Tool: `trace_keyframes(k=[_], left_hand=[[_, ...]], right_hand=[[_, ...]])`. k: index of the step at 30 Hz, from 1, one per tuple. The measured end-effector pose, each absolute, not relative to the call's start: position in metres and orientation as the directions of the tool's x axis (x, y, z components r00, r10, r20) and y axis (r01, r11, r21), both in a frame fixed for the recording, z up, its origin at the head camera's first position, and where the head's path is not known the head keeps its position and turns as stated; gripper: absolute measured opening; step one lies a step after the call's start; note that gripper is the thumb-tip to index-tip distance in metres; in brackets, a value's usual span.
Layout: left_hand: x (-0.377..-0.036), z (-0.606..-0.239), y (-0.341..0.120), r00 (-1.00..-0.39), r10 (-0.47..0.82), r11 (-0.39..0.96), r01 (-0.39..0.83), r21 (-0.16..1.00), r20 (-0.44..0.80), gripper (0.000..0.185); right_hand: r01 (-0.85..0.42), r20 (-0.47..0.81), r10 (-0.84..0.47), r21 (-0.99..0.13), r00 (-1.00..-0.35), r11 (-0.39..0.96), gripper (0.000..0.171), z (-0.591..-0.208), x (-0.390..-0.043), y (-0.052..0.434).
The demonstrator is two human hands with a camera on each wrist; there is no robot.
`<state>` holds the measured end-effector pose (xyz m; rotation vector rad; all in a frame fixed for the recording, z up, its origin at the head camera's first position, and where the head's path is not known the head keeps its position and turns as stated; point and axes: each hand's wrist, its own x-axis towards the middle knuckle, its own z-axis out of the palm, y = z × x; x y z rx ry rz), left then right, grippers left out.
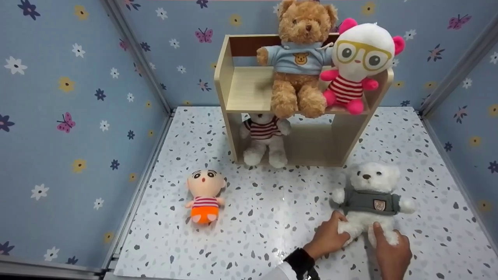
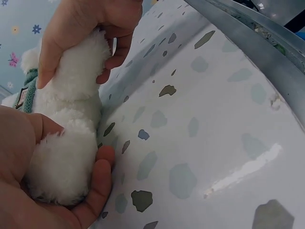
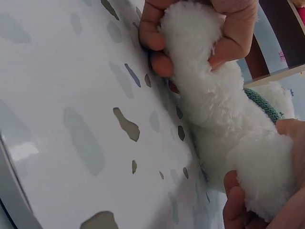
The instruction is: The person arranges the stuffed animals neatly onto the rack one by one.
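A white teddy bear (image 1: 371, 202) in a grey-green sweater with a badge lies face up on the speckled tabletop, right of centre. My left hand (image 1: 328, 235) grips one of its legs, thumb and fingers curled round the fluffy white fur. Around the other leg curls my right hand (image 1: 393, 251), its thumb on top. In the left wrist view both hands hold the bear's legs (image 2: 62, 162) low at the table. The right wrist view also has fingers wrapped round each furry leg (image 3: 193, 43).
Behind stands a two-tier wooden shelf (image 1: 249, 89). A brown teddy bear (image 1: 299, 58) and a pink-and-white doll with glasses (image 1: 363, 58) sit on top; a bear in a striped sweater (image 1: 264, 136) sits below. A boy doll in orange shorts (image 1: 205, 198) lies at left. Flowered panels (image 1: 78, 136) enclose the table.
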<state>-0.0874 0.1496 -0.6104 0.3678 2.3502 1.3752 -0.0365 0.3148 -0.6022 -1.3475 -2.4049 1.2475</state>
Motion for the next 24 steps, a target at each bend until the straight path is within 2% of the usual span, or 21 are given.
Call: trace_keyframes(k=[3,7,11,18,24], left_hand=[[-0.087,-0.61,0.149,-0.875,0.43,0.449,-0.007,0.893,-0.223,0.035],[-0.088,-0.609,0.148,-0.857,0.439,0.421,-0.07,0.904,-0.27,0.034],[-0.089,-0.609,0.147,-0.855,0.441,0.432,-0.064,0.9,-0.272,0.03],[-0.088,-0.61,0.144,-0.848,0.473,0.409,-0.03,0.912,-0.24,0.026],[-0.087,-0.608,0.141,-0.836,0.495,0.386,-0.03,0.922,-0.235,0.023]], right_hand=[[0.676,-0.311,0.764,-0.706,-0.565,0.213,0.09,-0.603,-0.037,0.316],[0.686,-0.274,0.782,-0.682,-0.56,0.252,0.07,-0.603,-0.036,0.317],[0.702,-0.252,0.792,-0.653,-0.556,0.285,0.051,-0.601,-0.035,0.32],[0.681,-0.259,0.797,-0.691,-0.546,0.242,0.044,-0.6,-0.034,0.326],[0.623,-0.3,0.813,-0.777,-0.498,0.095,0.043,-0.605,-0.03,0.329]])
